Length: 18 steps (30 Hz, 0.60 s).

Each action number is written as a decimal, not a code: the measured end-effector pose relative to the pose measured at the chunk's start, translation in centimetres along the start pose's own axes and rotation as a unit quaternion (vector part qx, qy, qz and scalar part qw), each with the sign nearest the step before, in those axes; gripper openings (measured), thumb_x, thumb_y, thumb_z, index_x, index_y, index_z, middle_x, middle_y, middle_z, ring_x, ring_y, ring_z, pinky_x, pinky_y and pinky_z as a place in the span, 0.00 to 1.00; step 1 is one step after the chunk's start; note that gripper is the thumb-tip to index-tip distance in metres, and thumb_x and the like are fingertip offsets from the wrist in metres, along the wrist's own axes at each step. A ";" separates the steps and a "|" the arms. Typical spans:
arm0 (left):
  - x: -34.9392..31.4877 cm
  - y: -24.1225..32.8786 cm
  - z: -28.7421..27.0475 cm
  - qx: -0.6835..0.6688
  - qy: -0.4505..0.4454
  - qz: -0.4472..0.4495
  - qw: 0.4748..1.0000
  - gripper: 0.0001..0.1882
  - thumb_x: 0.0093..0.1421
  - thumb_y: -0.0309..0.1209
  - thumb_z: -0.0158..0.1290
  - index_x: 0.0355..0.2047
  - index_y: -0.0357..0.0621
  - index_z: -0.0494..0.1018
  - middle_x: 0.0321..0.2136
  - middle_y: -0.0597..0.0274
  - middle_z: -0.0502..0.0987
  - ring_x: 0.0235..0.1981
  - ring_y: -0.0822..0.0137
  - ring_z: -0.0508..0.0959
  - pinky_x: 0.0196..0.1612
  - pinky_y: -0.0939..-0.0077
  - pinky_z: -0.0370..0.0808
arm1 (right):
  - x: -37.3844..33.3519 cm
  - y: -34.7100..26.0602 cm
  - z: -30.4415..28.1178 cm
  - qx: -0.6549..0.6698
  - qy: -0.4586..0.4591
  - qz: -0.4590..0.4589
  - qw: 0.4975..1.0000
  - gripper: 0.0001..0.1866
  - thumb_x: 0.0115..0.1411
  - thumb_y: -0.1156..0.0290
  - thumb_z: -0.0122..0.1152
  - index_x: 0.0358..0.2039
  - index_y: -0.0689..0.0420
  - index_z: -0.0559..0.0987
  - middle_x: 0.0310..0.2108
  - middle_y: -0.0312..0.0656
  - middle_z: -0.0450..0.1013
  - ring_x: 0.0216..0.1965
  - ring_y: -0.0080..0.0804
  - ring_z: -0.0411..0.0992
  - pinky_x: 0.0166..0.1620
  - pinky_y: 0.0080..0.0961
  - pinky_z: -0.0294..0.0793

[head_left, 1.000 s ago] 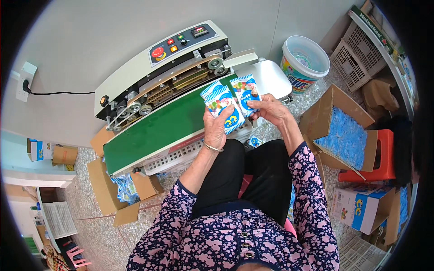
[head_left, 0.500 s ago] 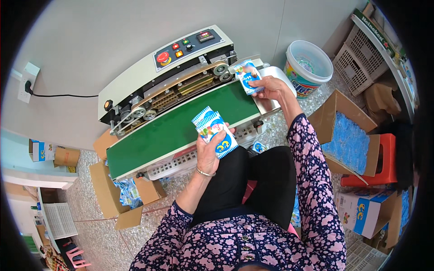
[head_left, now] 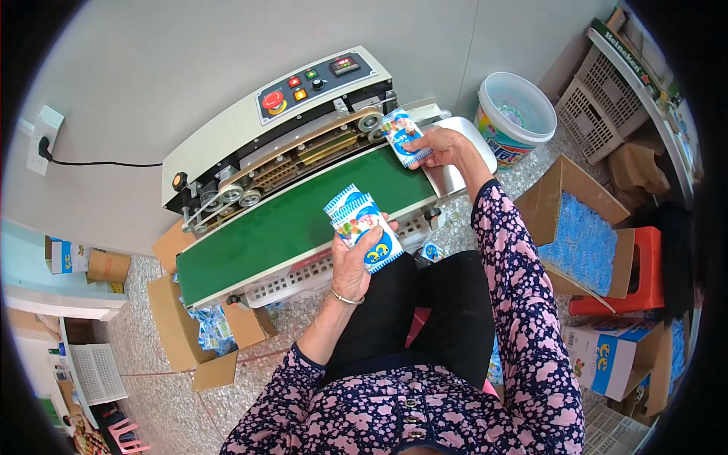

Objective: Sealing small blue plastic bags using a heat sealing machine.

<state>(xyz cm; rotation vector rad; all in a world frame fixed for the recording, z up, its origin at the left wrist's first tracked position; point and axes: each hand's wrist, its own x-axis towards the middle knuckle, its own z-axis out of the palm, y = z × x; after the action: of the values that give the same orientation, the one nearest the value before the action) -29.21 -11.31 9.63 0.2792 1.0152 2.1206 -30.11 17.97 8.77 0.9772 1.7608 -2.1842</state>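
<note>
My left hand (head_left: 356, 262) holds a small stack of blue and white snack packets (head_left: 362, 224) above my lap, near the front edge of the green conveyor belt (head_left: 296, 224). My right hand (head_left: 444, 148) reaches forward and presses a single blue and white packet (head_left: 402, 135) onto the right end of the belt, its top edge at the rollers of the white band sealing machine (head_left: 280, 121).
An open cardboard box (head_left: 186, 334) with sealed packets sits on the floor under the belt's left end. A box of blue packets (head_left: 580, 239), a red stool (head_left: 648, 265), a plastic bucket (head_left: 512, 114) and crates (head_left: 599, 106) stand to my right.
My right hand took one packet from the stack and carried it forward to the right end of the belt. My left hand lowered the remaining stack toward my lap.
</note>
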 end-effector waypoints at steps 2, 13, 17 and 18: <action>0.0 0.0 -0.5 0.002 -0.001 0.004 1.000 0.17 0.54 0.20 0.55 0.45 0.37 0.68 0.38 0.54 0.76 0.39 0.59 0.79 0.40 0.68 0.79 | 0.4 -0.1 1.1 -0.019 -0.002 -0.006 1.000 0.14 0.49 0.68 0.68 0.33 0.60 0.76 0.26 0.44 0.77 0.21 0.28 0.75 0.16 0.15 0.64; 0.4 0.5 -1.3 0.014 0.012 0.011 1.000 0.18 0.55 0.19 0.52 0.47 0.36 0.66 0.40 0.52 0.75 0.40 0.57 0.78 0.42 0.66 0.77 | -0.9 1.0 8.0 -0.259 0.213 -0.116 0.935 0.22 0.45 0.59 0.70 0.29 0.67 0.75 0.25 0.48 0.76 0.18 0.37 0.76 0.23 0.29 0.75; 2.6 1.3 -1.0 0.013 -0.019 0.017 1.000 0.19 0.55 0.21 0.53 0.48 0.36 0.65 0.41 0.51 0.75 0.41 0.58 0.78 0.42 0.67 0.77 | -6.6 1.9 5.6 -0.246 0.213 -0.258 0.910 0.22 0.51 0.54 0.62 0.24 0.65 0.77 0.18 0.44 0.74 0.19 0.28 0.73 0.24 0.26 0.72; 3.2 1.2 -0.8 -0.003 -0.024 0.009 1.000 0.19 0.55 0.22 0.54 0.48 0.36 0.65 0.42 0.52 0.75 0.41 0.58 0.78 0.42 0.68 0.77 | -7.9 2.4 6.3 -0.246 0.211 -0.256 0.911 0.22 0.51 0.54 0.62 0.24 0.65 0.77 0.18 0.44 0.74 0.19 0.28 0.73 0.24 0.26 0.72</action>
<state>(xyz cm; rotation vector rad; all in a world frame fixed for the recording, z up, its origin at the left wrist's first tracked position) -32.47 -10.01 9.61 0.3372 0.9820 2.1224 -25.22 9.40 11.99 0.9795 2.8635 -1.6570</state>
